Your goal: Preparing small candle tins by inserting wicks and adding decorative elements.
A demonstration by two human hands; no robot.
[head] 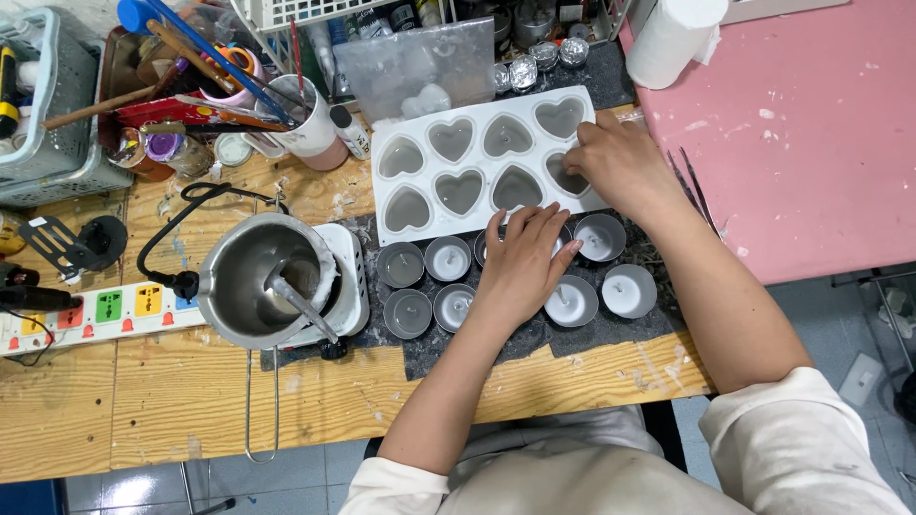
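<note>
Presently, head view: person at a wooden bench, both bare hands over a dark mat (611, 336)
Left hand: left hand (523, 264) lay flat, fingers together and extended, palm down across the small round tins (515, 277); it gripped nothing that showed
Right hand: right hand (615, 162) rested on the right end of the white heart mould (482, 162), fingertips curled at the near-right heart cavity; whether it pinched anything could not be told
Mould: eight heart cavities in two rows, grey fill in each, lying on the bench just far of the tins
Tins: two rows on the mat, each with pale grey fill and a short wick; some were covered by the left hand
Left of the mat: metal pouring pot (260, 279) sat on a white hotplate (351, 277), its wire handle pointing to the near edge
Far left: power strip (91, 315) with coloured switches; cup of brushes (305, 119) beyond it
Far right: pink tabletop (801, 124), white paper roll (673, 38) on its far-left corner
</note>
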